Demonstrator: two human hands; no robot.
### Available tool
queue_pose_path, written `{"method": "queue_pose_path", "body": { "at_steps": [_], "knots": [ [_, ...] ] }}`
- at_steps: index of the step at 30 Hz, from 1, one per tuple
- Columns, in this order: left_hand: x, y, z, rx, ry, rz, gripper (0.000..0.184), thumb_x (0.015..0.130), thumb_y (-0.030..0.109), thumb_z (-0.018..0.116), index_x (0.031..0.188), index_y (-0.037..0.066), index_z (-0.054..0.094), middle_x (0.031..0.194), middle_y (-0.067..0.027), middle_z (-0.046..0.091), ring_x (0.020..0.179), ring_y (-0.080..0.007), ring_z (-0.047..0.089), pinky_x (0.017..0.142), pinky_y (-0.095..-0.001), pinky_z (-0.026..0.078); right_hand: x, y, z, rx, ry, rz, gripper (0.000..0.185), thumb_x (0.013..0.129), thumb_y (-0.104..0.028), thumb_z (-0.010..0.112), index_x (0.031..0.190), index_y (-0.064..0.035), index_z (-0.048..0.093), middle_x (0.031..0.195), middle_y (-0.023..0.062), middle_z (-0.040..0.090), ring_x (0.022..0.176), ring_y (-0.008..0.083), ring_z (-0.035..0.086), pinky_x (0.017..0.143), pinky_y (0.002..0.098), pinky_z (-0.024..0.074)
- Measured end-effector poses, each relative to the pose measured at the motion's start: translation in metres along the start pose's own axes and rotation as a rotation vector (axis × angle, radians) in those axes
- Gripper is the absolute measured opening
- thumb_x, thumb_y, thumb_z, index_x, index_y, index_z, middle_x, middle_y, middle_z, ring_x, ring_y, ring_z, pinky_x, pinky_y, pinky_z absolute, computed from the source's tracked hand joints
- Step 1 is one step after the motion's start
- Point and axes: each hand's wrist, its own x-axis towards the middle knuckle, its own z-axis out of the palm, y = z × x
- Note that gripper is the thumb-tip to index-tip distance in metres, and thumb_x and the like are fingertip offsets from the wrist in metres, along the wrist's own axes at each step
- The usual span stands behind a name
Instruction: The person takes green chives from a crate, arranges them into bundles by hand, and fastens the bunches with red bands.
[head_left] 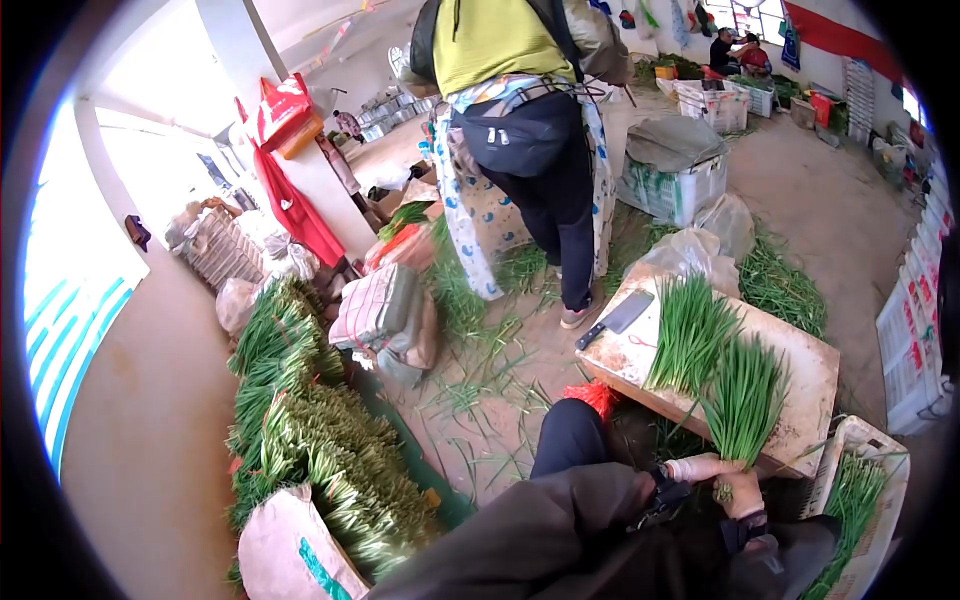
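Left hand (703, 467): fingers closed around the lower stems of a long, thin-leaved green bunch (746, 392)
Right hand (742, 492): fingers closed on the same stems, just beside the left
Bunch position: leaves over the white-topped wooden desk (808, 395)
Black-handled steel cleaver (628, 313): on the desk, near a second green bunch (692, 328)

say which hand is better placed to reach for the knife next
Probably the left hand: it is nearer the knife, while the right hand sits farther off. Both are at the bunch.
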Motion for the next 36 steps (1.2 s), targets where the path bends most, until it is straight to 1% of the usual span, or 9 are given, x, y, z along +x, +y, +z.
{"method": "queue_pose_path", "body": {
  "at_steps": [2, 4, 5, 7, 14, 20, 25, 27, 36],
  "knots": [
    [-0.008, 0.002, 0.012, -0.184, 0.124, -0.181, 0.060, 0.100, 0.048, 0.069, 0.142, 0.005, 0.061, 0.134, -0.0048, 0.067, 0.120, -0.0160, 0.059, 0.104, -0.0325, 0.047, -0.014, -0.002, 0.008, -0.230, 0.069, 0.005, 0.029, 0.081, -0.006, 0.074, 0.109, -0.0012, 0.069, 0.093, 0.0106, 0.070, 0.077, 0.0249, 0.069, 0.065, 0.0362, 0.0544],
    [0.011, -0.027, 0.002, -0.090, 0.164, 0.047, 0.054, 0.100, 0.045, 0.070, 0.136, 0.005, 0.065, 0.126, -0.0057, 0.070, 0.111, -0.0149, 0.063, 0.097, -0.0317, 0.050, 0.013, 0.038, 0.006, -0.038, -0.015, -0.185, 0.027, 0.076, -0.002, 0.071, 0.103, 0.0003, 0.069, 0.086, 0.0070, 0.070, 0.072, 0.0196, 0.066, 0.060, 0.0337, 0.0498],
    [-0.006, 0.002, 0.022, -0.272, 0.138, 0.013, 0.051, 0.100, 0.044, 0.069, 0.135, 0.007, 0.066, 0.125, -0.0055, 0.071, 0.110, -0.0145, 0.063, 0.096, -0.0306, 0.050, -0.010, 0.016, 0.010, -0.094, -0.046, -0.038, 0.027, 0.076, -0.002, 0.072, 0.102, -0.0029, 0.069, 0.085, 0.0046, 0.068, 0.076, 0.0186, 0.066, 0.062, 0.0332, 0.0503],
    [-0.001, 0.001, 0.024, -0.353, 0.161, -0.080, 0.044, 0.101, 0.043, 0.068, 0.130, 0.010, 0.067, 0.121, -0.0076, 0.072, 0.106, -0.0162, 0.066, 0.095, -0.0335, 0.052, -0.025, 0.011, 0.025, -0.213, 0.083, -0.317, 0.030, 0.075, -0.004, 0.078, 0.103, -0.0062, 0.067, 0.084, 0.0026, 0.067, 0.072, 0.0170, 0.065, 0.062, 0.0328, 0.0511],
    [0.021, 0.011, 0.015, -0.680, 0.114, -0.101, 0.055, 0.096, 0.039, 0.074, 0.137, 0.005, 0.061, 0.127, -0.0145, 0.070, 0.114, -0.0349, 0.066, 0.102, -0.0484, 0.052, -0.085, -0.004, 0.035, -0.334, 0.020, -0.171, 0.051, 0.071, -0.012, 0.082, 0.117, -0.0024, 0.063, 0.101, 0.0102, 0.070, 0.092, 0.0208, 0.067, 0.083, 0.0364, 0.0554],
    [0.027, 0.032, 0.008, -0.580, 0.115, 0.003, 0.036, 0.095, 0.015, 0.073, 0.129, 0.005, 0.065, 0.114, -0.0091, 0.073, 0.099, -0.0256, 0.071, 0.090, -0.0424, 0.059, -0.082, -0.033, 0.029, -0.419, -0.155, -0.258, 0.050, 0.075, -0.018, 0.084, 0.118, -0.0037, 0.064, 0.102, 0.0083, 0.071, 0.090, 0.0208, 0.067, 0.082, 0.0369, 0.0554],
    [0.023, 0.069, 0.033, -0.235, 0.226, 0.296, 0.053, 0.086, 0.004, 0.081, 0.134, 0.001, 0.058, 0.117, -0.0115, 0.072, 0.104, -0.0248, 0.071, 0.093, -0.0415, 0.059, -0.058, -0.062, 0.008, -0.455, -0.152, -0.195, 0.060, 0.087, -0.039, 0.085, 0.134, -0.0063, 0.066, 0.125, 0.0098, 0.073, 0.116, 0.0192, 0.065, 0.105, 0.0355, 0.0493],
    [0.028, 0.079, 0.025, -0.064, 0.261, 0.331, 0.070, 0.076, -0.001, 0.087, 0.138, -0.001, 0.053, 0.119, -0.0141, 0.071, 0.106, -0.0249, 0.070, 0.095, -0.0406, 0.059, -0.044, -0.078, 0.004, -0.379, -0.155, -0.257, 0.061, 0.085, -0.038, 0.087, 0.133, -0.0063, 0.066, 0.125, 0.0099, 0.073, 0.116, 0.0208, 0.065, 0.104, 0.0371, 0.0499],
    [0.030, 0.166, 0.043, 0.312, 0.256, 0.514, 0.043, 0.078, 0.002, 0.088, 0.118, -0.001, 0.071, 0.109, -0.0105, 0.078, 0.093, -0.0179, 0.074, 0.088, -0.0335, 0.060, -0.002, -0.169, -0.004, -0.582, -0.123, -0.580, 0.061, 0.079, -0.031, 0.090, 0.130, -0.0040, 0.068, 0.120, 0.0156, 0.075, 0.113, 0.0267, 0.068, 0.102, 0.0397, 0.0499]
  ]
}}
